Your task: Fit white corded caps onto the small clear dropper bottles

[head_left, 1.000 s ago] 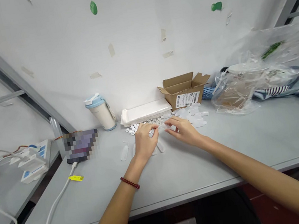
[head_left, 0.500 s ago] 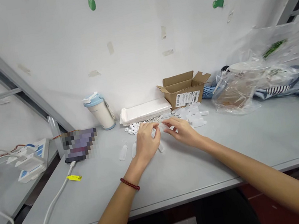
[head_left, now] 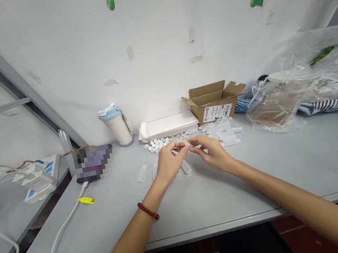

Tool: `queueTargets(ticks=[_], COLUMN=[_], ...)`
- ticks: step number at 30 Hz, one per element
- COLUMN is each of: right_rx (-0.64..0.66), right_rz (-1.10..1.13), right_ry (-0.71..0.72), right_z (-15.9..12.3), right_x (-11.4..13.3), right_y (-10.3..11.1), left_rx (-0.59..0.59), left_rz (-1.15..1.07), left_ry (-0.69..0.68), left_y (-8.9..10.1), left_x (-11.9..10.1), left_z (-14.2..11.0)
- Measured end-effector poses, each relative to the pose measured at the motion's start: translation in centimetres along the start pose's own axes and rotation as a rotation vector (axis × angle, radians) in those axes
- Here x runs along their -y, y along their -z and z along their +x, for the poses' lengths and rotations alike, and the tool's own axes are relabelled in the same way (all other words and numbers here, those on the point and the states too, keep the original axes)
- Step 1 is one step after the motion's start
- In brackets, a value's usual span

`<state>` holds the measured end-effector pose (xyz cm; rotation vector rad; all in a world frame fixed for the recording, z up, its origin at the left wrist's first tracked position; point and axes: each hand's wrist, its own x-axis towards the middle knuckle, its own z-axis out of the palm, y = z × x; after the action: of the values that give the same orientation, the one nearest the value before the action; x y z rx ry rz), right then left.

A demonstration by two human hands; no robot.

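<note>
Dial centred on the hands. Red bead bracelet (head_left: 148, 211) on left wrist, 7 o'clock. Flat translucent pieces (head_left: 143, 173) on grey desk (head_left: 214, 199), 7 to 8. Left hand (head_left: 169, 161) and right hand (head_left: 213, 152): fingertips of both pinched on one small clear piece (head_left: 188, 144), dead centre. White caps (head_left: 156, 145), 9; clear tubes (head_left: 227, 133), 3. Beyond: white stack (head_left: 169, 125), 11; open carton (head_left: 214, 103), 1 to 2; blue-lidded cup (head_left: 118, 127), 10.

Left hand (head_left: 169, 161) and right hand (head_left: 214, 151) above table (head_left: 293, 161), fingertips (head_left: 197, 140) pinched close together; forearms (head_left: 281, 191) slanting across table's front edge.
</note>
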<state>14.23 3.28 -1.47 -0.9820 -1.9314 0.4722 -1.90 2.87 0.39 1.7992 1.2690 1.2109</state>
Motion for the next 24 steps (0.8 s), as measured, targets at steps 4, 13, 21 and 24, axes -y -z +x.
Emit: queueTargets(ticks=[4,13,21,24], right_rx=[-0.003,0.138,0.172,0.175], right_rz=[0.107,0.878,1.019,1.036], right_ry=[-0.066,-0.547,-0.605,-0.6], right_z=[0.02,0.7,0.52,0.53], right_x=[0.16,-0.08,-0.46,-0.39], right_y=[-0.18,0.66,0.68,0.65], left_rx=[0.012,0.013,0.071,0.105], left_rz=[-0.028,0.236,0.426,0.469], left_ry=[0.024,-0.129,-0.495,-0.5], left_y=[0.37,0.55,0.13,0.15], left_x=[0.04,-0.48,0.33,0.4], left_z=[0.08,-0.12,-0.52,-0.55])
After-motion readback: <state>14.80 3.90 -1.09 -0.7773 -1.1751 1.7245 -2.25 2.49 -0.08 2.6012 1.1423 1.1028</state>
